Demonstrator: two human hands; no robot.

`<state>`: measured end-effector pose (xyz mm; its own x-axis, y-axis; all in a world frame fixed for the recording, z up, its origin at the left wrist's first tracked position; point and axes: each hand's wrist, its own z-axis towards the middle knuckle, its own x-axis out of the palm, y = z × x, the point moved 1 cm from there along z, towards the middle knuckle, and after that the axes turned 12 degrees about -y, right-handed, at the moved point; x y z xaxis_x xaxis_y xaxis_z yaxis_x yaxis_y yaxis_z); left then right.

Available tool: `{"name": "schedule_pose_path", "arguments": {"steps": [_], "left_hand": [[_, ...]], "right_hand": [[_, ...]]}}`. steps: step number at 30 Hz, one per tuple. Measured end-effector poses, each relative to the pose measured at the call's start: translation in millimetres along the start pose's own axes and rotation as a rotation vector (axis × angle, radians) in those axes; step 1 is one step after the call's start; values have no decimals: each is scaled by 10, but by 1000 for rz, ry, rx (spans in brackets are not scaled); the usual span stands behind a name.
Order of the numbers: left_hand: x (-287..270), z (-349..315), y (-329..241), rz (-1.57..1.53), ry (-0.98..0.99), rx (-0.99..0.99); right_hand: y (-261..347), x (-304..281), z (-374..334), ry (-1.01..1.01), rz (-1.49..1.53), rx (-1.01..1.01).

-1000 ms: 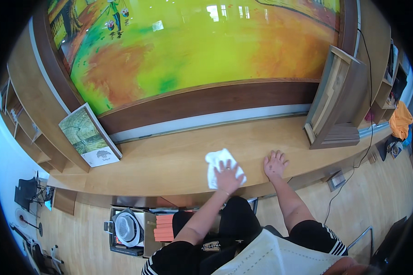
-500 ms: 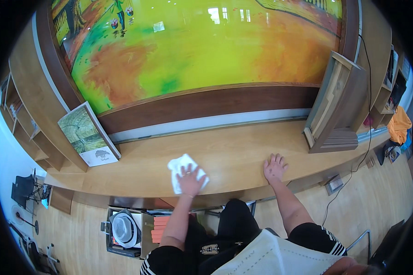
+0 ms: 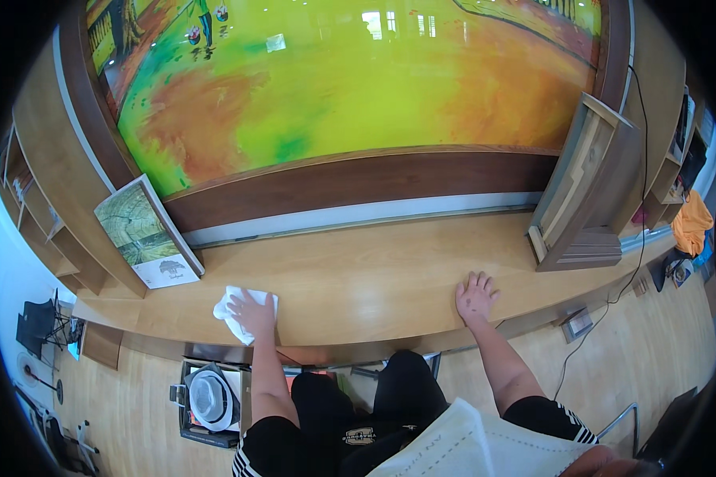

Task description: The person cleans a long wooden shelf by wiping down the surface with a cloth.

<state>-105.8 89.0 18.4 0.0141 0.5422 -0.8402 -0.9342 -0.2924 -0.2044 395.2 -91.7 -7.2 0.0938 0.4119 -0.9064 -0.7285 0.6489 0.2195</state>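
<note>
My left hand (image 3: 254,315) presses a white cloth (image 3: 229,305) against the wooden counter (image 3: 358,270), near its front edge on the left. The fingers lie over the cloth, and its crumpled edges show to the left and behind the hand. My right hand (image 3: 476,297) rests flat on the same counter, further right, with fingers spread and nothing in them. The cloth's underside is hidden.
A picture board (image 3: 149,232) leans at the counter's left end. On the right stands a brown wooden frame piece (image 3: 585,191), with a black cable (image 3: 644,159) hanging beside it. A large framed painting (image 3: 334,87) rises behind. Below left sits a box of things (image 3: 211,397).
My left hand has slid the white cloth to the left along the counter. My right hand stays in place.
</note>
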Motion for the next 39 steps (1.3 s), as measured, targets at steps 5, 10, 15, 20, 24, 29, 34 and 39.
{"name": "schedule_pose_path", "arguments": {"steps": [5,10,15,20,24,29,34,39], "left_hand": [[-4,-35,-400,27,111,0],[81,-351,-1325,-90,200,169],[79,-846,-2382,-155,287,451],[-112,-1601,-3254,-299,370,708],[-284,-2196,-3496,-426,365,859],[-273,-2157,-3373,-627,394,960],[-138,-1695,-3058,-569,342,917],[215,-914,-2308,-390,196,700]], "right_hand": [[24,-79,17,73,-1,10],[-36,-11,25,-3,-2,-5],[35,-73,23,64,13,21],[23,-104,23,74,13,20],[9,-93,20,65,23,18],[4,-57,29,46,28,20],[19,-88,18,56,18,21],[33,-94,7,50,11,6]]}}
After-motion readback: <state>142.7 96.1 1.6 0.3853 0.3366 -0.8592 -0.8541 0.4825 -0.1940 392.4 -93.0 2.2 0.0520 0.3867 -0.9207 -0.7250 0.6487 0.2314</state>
